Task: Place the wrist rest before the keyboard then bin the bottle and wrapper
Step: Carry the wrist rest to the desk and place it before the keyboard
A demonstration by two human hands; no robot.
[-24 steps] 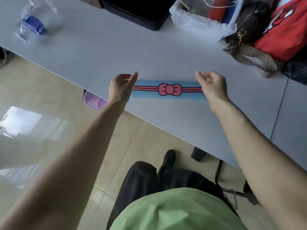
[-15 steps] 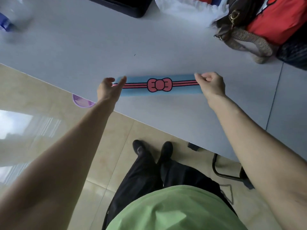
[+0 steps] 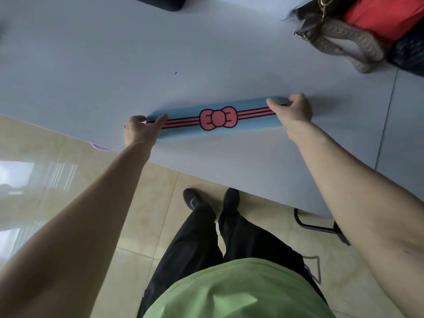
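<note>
A long blue wrist rest (image 3: 250,123) with a pink bow and pink stripes lies on the grey table (image 3: 114,76), near its front edge. My left hand (image 3: 140,131) grips its left end, thumb on top. My right hand (image 3: 293,109) grips its right end, fingers curled over the far side. Only the black near corner of what may be the keyboard (image 3: 160,2) shows at the top edge. The bottle and wrapper are out of view.
A woven-strap handbag (image 3: 344,35) and a red bag (image 3: 385,17) sit at the back right. A purple bin rim (image 3: 99,147) peeks from under the table edge on the left. A seam (image 3: 387,120) splits the tabletop at right.
Both hands have closed onto the ends of the wrist rest. The camera tilted down, so the bottle and the white basket left the view.
</note>
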